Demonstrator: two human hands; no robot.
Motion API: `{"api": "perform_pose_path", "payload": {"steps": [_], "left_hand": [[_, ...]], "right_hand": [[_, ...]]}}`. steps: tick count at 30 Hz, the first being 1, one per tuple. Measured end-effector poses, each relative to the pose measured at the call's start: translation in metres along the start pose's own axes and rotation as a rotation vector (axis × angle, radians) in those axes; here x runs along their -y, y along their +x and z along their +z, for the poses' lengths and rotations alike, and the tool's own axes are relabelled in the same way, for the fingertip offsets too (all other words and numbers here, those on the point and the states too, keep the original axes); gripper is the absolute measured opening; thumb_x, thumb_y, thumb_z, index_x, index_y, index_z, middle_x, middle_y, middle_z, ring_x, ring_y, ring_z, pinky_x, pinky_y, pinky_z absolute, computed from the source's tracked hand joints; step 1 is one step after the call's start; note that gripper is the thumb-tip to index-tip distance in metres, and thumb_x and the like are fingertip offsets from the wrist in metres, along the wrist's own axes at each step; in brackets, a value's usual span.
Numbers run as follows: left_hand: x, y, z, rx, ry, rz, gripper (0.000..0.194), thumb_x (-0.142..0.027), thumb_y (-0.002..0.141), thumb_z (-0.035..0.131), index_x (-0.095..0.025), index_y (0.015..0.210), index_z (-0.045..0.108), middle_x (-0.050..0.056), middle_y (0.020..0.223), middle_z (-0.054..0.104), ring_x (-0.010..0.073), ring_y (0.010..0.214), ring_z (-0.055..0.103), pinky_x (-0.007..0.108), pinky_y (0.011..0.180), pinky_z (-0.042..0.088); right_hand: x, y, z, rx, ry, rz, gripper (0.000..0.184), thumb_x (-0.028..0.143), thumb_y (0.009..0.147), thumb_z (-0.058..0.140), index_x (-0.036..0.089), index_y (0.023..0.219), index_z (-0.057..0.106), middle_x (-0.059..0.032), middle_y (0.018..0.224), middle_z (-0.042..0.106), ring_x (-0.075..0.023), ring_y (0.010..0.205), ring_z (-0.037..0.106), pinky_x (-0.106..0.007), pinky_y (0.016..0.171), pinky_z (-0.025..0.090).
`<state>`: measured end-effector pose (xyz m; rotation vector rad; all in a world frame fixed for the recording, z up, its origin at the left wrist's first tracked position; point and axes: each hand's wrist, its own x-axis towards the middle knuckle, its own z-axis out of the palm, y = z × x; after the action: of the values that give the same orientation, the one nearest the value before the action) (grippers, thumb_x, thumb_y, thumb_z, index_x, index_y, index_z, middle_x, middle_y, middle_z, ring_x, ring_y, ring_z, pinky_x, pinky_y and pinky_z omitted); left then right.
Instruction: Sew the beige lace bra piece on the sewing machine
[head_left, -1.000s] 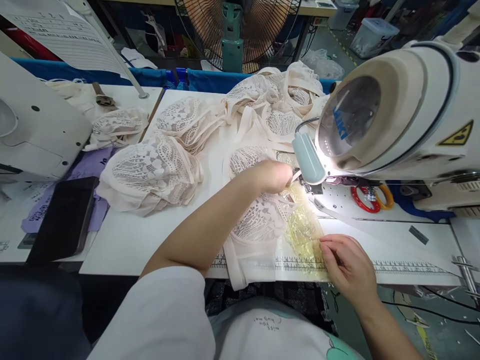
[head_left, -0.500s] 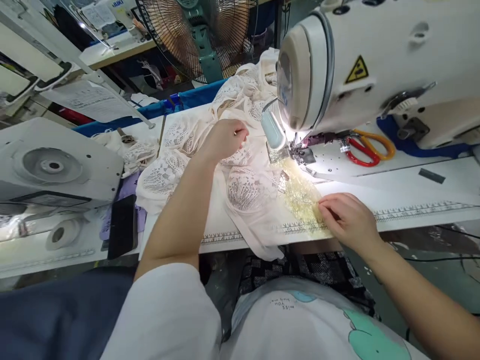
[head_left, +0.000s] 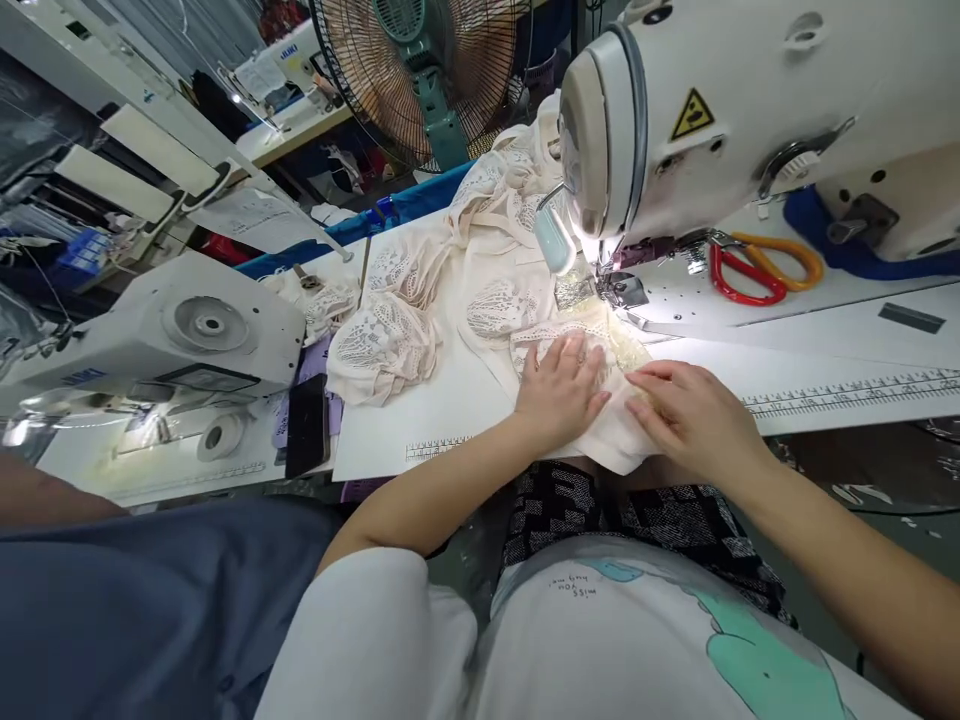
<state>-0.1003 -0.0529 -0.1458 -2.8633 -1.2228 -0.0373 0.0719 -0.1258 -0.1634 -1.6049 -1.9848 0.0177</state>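
My left hand point(head_left: 561, 392) lies flat, fingers spread, on a cream lace bra cup point(head_left: 525, 350) in front of the sewing machine's needle area. Between thumb and fingertips, my right hand point(head_left: 690, 415) pinches the edge of the cream bra fabric point(head_left: 616, 432), which hangs over the table's front edge. Pale yellow lace point(head_left: 628, 345) shows between the hands and the lit presser foot point(head_left: 621, 290). Another bra cup point(head_left: 499, 305) lies just behind my left hand. How the fabric sits under my left palm is hidden.
The sewing machine head point(head_left: 720, 110) stands at right, with red-and-orange-handled scissors point(head_left: 750, 280) on its bed. Stacked lace cups point(head_left: 382, 345), a phone point(head_left: 307, 425) and a second machine point(head_left: 202, 320) are leftward. A fan point(head_left: 435, 90) stands behind. A person in dark blue point(head_left: 150, 600) sits at left.
My left hand has come from the bra pile down and right onto a lace cup before the needle. Cream fabric now covers much of the yellow lace. The view has shifted.
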Motion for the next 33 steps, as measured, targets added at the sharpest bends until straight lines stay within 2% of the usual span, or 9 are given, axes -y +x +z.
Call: {"api": "perform_pose_path", "payload": {"steps": [3, 6, 12, 15, 19, 23, 26, 29, 33], "left_hand": [[-0.001, 0.020, -0.020, -0.026, -0.021, -0.003, 0.039, -0.031, 0.094, 0.030, -0.016, 0.124, 0.049, 0.012, 0.132, 0.049, 0.0248, 0.115, 0.048, 0.047, 0.099, 0.033], [0.018, 0.048, -0.036, 0.029, -0.025, -0.061, 0.030, -0.019, 0.091, 0.031, -0.015, 0.099, 0.060, 0.010, 0.102, 0.063, 0.0210, 0.091, 0.057, 0.034, 0.076, 0.044], [0.044, 0.090, -0.037, 0.349, -0.152, 0.008, 0.008, -0.020, 0.075, 0.057, -0.016, 0.082, 0.056, 0.007, 0.088, 0.060, 0.0214, 0.079, 0.057, 0.029, 0.062, 0.040], [0.047, 0.094, -0.039, 0.343, -0.344, -0.016, 0.010, -0.013, 0.071, 0.056, -0.018, 0.073, 0.048, 0.003, 0.079, 0.056, 0.0158, 0.066, 0.055, 0.026, 0.053, 0.037], [0.053, 0.097, -0.036, 0.368, -0.820, -0.173, 0.023, -0.014, 0.073, 0.061, -0.019, 0.067, 0.040, -0.004, 0.057, 0.048, 0.0086, 0.047, 0.045, 0.021, 0.045, 0.032], [0.055, 0.102, -0.020, 0.230, -1.121, -0.324, 0.024, -0.009, 0.073, 0.062, -0.018, 0.073, 0.040, -0.007, 0.056, 0.047, 0.0062, 0.049, 0.045, 0.019, 0.049, 0.035], [0.050, 0.100, -0.011, 0.126, -1.045, -0.305, 0.018, -0.007, 0.075, 0.056, -0.018, 0.080, 0.043, -0.005, 0.064, 0.050, 0.0075, 0.057, 0.047, 0.020, 0.054, 0.037], [0.042, 0.094, -0.010, 0.030, -0.674, -0.162, 0.009, -0.012, 0.079, 0.050, -0.019, 0.085, 0.051, 0.001, 0.082, 0.056, 0.0127, 0.070, 0.052, 0.024, 0.057, 0.037], [0.035, 0.085, -0.014, 0.070, -0.228, 0.027, 0.016, -0.016, 0.083, 0.043, -0.018, 0.088, 0.058, 0.006, 0.102, 0.056, 0.0195, 0.086, 0.053, 0.029, 0.062, 0.039]], "right_hand": [[0.003, -0.003, 0.004, 0.089, -0.065, -0.094, 0.030, 0.034, 0.086, 0.048, 0.016, 0.104, 0.063, -0.0108, 0.121, 0.059, -0.0287, 0.105, 0.054, -0.040, 0.083, 0.047], [0.003, -0.007, 0.007, 0.120, -0.083, -0.132, 0.026, 0.035, 0.088, 0.046, 0.018, 0.098, 0.062, -0.0070, 0.128, 0.056, -0.0283, 0.115, 0.049, -0.041, 0.086, 0.046], [0.005, 0.000, 0.007, 0.148, -0.099, -0.195, 0.024, 0.035, 0.089, 0.045, 0.016, 0.085, 0.060, -0.0084, 0.123, 0.060, -0.0280, 0.119, 0.048, -0.042, 0.089, 0.044], [0.006, 0.007, 0.008, 0.183, -0.126, -0.242, 0.025, 0.035, 0.088, 0.045, 0.015, 0.086, 0.060, -0.0102, 0.122, 0.060, -0.0278, 0.119, 0.049, -0.044, 0.093, 0.042], [0.005, 0.010, 0.012, 0.162, -0.142, -0.235, 0.029, 0.034, 0.089, 0.042, 0.013, 0.100, 0.059, -0.0129, 0.121, 0.061, -0.0256, 0.114, 0.054, -0.045, 0.094, 0.042], [-0.002, 0.006, 0.014, 0.138, -0.142, -0.264, 0.042, 0.037, 0.091, 0.036, 0.010, 0.121, 0.050, -0.0153, 0.124, 0.058, -0.0246, 0.115, 0.053, -0.046, 0.097, 0.041], [-0.010, 0.002, 0.012, 0.176, -0.138, -0.318, 0.042, 0.039, 0.092, 0.034, 0.012, 0.121, 0.051, -0.0133, 0.129, 0.055, -0.0241, 0.121, 0.049, -0.046, 0.099, 0.040], [-0.017, 0.000, 0.008, 0.224, -0.137, -0.354, 0.044, 0.040, 0.091, 0.036, 0.012, 0.123, 0.049, -0.0133, 0.133, 0.051, -0.0254, 0.125, 0.045, -0.048, 0.100, 0.039], [-0.025, 0.000, 0.004, 0.258, -0.120, -0.373, 0.045, 0.041, 0.091, 0.039, 0.014, 0.126, 0.046, -0.0127, 0.135, 0.049, -0.0255, 0.127, 0.041, -0.048, 0.101, 0.039]]}}
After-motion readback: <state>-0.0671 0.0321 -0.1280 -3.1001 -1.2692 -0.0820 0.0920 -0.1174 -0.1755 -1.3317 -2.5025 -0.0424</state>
